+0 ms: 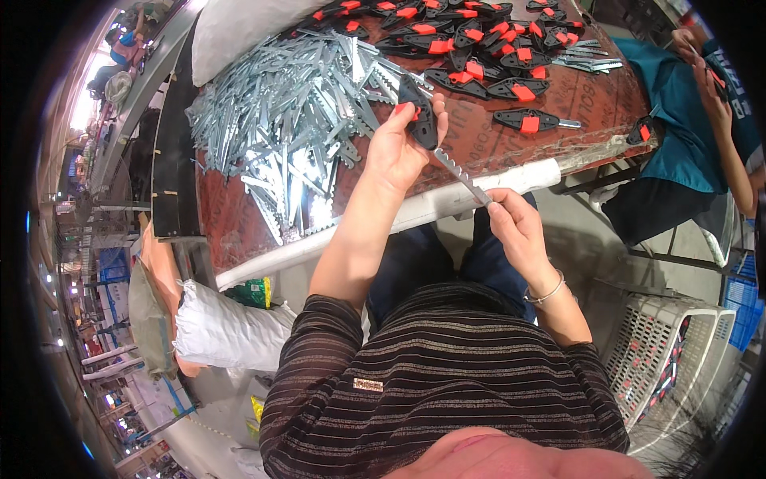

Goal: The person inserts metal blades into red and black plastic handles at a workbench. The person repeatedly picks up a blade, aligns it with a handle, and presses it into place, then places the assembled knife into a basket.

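My left hand (pixel 392 153) is raised over the table's near edge. Between its thumb and fingers is a black plastic handle (pixel 421 126) with a red tab. My right hand (pixel 519 230) pinches the near end of a notched metal strip (pixel 463 176). The strip's far end meets the lower tip of the handle; whether it is inside cannot be made out. Left of my left hand spreads a large heap of loose metal strips (pixel 271 120). Beyond and to the right lies a pile of similar black handles with red tabs (pixel 471 52).
One black handle (pixel 523 120) with a strip sticking out lies apart on the reddish table (pixel 471 144). A white roll (pixel 511 180) runs along its front edge. At right sits a co-worker in a teal garment (pixel 670 120). A pale crate (pixel 646 351) and white sack (pixel 227 327) stand below.
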{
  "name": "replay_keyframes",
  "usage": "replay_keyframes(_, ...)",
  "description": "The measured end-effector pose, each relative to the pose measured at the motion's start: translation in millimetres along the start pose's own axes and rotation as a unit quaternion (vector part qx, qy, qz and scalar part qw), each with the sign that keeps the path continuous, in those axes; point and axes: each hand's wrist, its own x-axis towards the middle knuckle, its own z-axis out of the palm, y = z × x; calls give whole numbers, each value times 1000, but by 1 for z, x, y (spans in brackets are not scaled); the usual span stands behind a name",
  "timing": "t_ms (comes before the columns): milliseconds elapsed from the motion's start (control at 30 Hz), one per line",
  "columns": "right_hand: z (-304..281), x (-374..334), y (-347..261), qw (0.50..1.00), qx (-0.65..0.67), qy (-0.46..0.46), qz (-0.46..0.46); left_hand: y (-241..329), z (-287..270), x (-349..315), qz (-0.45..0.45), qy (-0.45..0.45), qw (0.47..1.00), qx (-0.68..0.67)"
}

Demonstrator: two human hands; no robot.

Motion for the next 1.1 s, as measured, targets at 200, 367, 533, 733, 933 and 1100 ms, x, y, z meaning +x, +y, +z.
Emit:
replay_keyframes(200, 8, -3, 2, 999, 32, 21, 25, -24, 15, -16, 167, 23, 980, 109)
replay_keyframes(367, 11, -6, -9, 994, 87, 20, 59, -33, 14, -21, 255, -7, 928, 272)
replay_keyframes(533, 9, -7, -1, 998, 42, 35, 28, -37, 12, -23, 194, -37, 971, 135)
replay_keyframes(733, 26, 5, 0, 998, -6, 57, -8, -70, 11, -31, 181, -42, 971, 147)
replay_keyframes(933, 3, 10, -11, 963, 260, -35, 59, -52, 19, -35, 82, -172, 971, 148)
replay_keyframes(1100, -2, 8, -18, 958, 267, -75, 76, -45, 13, -34, 143, -173, 951, 213)
